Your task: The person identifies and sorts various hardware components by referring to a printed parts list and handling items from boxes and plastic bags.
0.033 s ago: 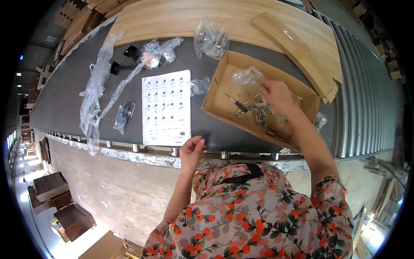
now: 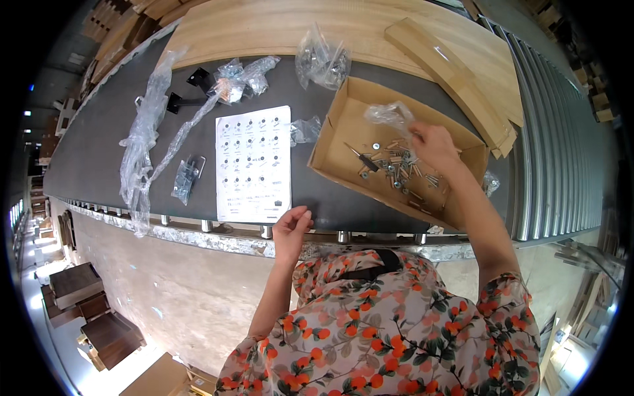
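Note:
My right hand (image 2: 434, 145) is inside an open cardboard box (image 2: 340, 122), its fingers closed on a clear plastic bag (image 2: 389, 115) that trails to the left. Below it, loose screws, bolts and dowels (image 2: 399, 168) lie heaped on the box floor. A screwdriver (image 2: 362, 157) with a dark handle rests at the heap's left side. My left hand (image 2: 291, 229) hovers by the table's front edge, near the lower right corner of a printed parts sheet (image 2: 253, 165). Its fingers are curled, thumb against forefinger, with nothing visible in them.
Crumpled plastic wrap (image 2: 146, 132) and a small hardware bag (image 2: 187, 180) lie on the left. Black metal brackets (image 2: 198, 82) and bagged parts (image 2: 323, 63) sit farther back. Behind them is a wooden panel (image 2: 264, 30), with a long cardboard piece (image 2: 456, 82) on it. Metal rollers (image 2: 541, 152) run along the right.
My right hand has shifted slightly right inside the box, drawing the plastic bag with it. A round metal fitting near the screwdriver shows more plainly. My left hand has hardly moved.

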{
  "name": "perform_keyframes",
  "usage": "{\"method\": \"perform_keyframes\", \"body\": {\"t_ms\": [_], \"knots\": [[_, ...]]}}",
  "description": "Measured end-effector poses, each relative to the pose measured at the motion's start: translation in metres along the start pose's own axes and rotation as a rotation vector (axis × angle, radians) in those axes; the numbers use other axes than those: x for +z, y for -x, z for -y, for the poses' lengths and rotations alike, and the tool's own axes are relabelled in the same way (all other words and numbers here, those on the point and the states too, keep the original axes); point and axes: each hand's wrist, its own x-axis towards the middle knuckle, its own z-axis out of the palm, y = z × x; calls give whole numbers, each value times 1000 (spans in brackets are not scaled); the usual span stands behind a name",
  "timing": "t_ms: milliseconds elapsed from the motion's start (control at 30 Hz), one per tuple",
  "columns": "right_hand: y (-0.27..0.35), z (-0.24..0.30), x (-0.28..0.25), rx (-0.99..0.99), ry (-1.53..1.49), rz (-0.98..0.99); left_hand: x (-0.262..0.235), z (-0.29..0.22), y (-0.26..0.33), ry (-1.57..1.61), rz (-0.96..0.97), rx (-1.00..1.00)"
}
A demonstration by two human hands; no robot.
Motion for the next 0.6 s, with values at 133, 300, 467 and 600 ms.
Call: {"method": "perform_keyframes", "body": {"t_ms": [133,300,467,600], "knots": [[49,-44,-44,82,190,49,2,-4,-9,32,19,9],[85,-30,-45,167,392,259,16,1,-23,-41,124,51],[86,-29,-29,102,334,161,19,-18,-17,-108,133,207],[84,-37,-21,107,384,245,-27,-18,-5,-126,-47,200]]}}
